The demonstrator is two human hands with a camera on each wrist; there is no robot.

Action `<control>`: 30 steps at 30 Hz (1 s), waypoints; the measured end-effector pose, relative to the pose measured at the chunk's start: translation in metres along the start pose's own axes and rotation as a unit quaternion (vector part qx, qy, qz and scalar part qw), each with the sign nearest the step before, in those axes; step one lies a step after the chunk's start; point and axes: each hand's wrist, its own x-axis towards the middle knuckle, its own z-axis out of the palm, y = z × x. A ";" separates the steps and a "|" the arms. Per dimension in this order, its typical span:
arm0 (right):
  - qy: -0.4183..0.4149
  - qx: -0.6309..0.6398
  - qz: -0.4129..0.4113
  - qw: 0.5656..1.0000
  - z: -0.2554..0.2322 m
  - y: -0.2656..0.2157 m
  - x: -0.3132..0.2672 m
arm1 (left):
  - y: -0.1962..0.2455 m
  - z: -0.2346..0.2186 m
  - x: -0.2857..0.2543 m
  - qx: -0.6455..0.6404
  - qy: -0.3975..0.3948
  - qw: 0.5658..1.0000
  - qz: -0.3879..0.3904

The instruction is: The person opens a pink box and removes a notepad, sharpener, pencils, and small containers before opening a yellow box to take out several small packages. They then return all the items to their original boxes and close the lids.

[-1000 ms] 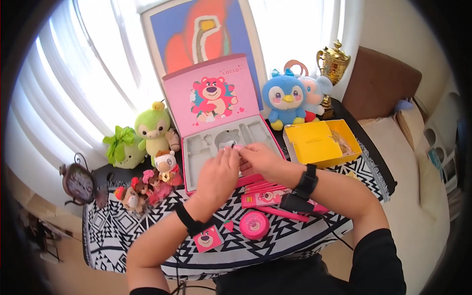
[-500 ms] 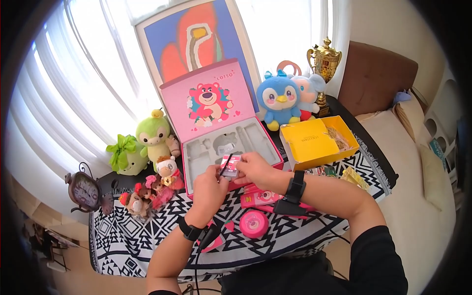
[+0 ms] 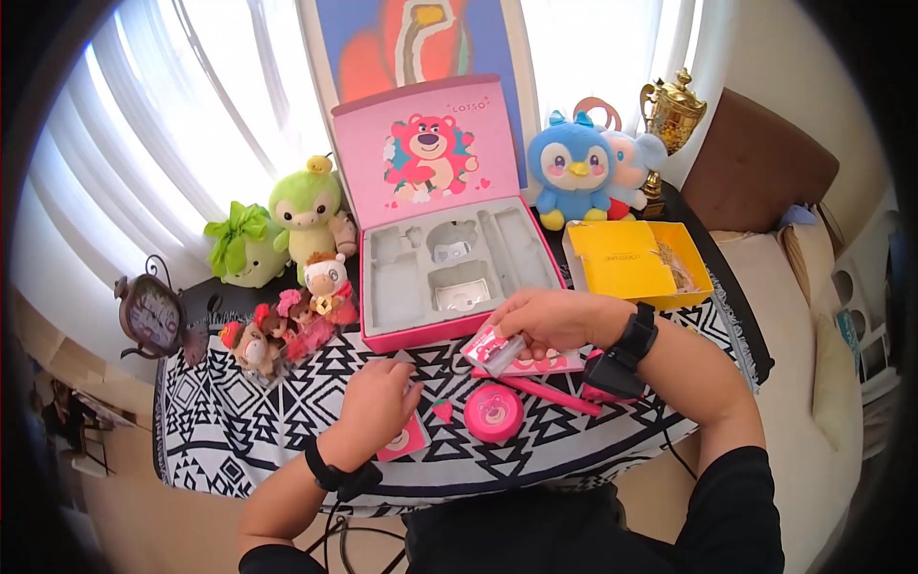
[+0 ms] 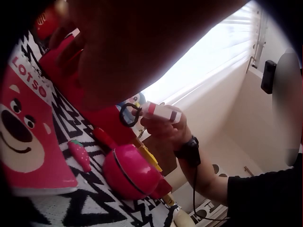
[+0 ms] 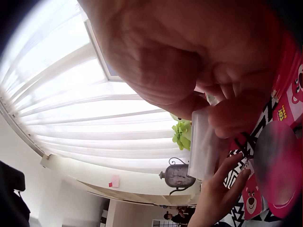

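My right hand (image 3: 555, 320) pinches a small clear plastic case (image 3: 492, 351) with a pink and white label, in front of the open pink box (image 3: 411, 337). A dark loop (image 4: 127, 115) hangs by the case in the left wrist view, and its translucent side (image 5: 201, 146) shows in the right wrist view. My left hand (image 3: 375, 397) holds nothing, its fingers loosely extended close over a pink bear notepad (image 3: 406, 442), which it partly hides. Beside the notepad lie a strawberry-shaped piece (image 3: 442, 411) and a round pink case (image 3: 493, 413).
The box's grey tray (image 3: 390, 251) has shaped recesses. Pink pencil-like sticks (image 3: 550, 394) lie right of the round case. Plush toys (image 3: 311, 206) and a clock (image 3: 153, 311) stand left; a blue penguin plush (image 3: 571, 172), yellow box (image 3: 626, 273) and trophy (image 3: 674, 120) stand right.
Both hands were together over the box with the small case. Now my left hand has let go and moved down left to the notepad; my right hand has carried the case right and nearer.
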 end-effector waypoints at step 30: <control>0.015 -0.621 -0.260 0.739 0.071 -0.006 0.105 | -0.040 -0.006 -0.028 -0.062 0.035 0.997 0.029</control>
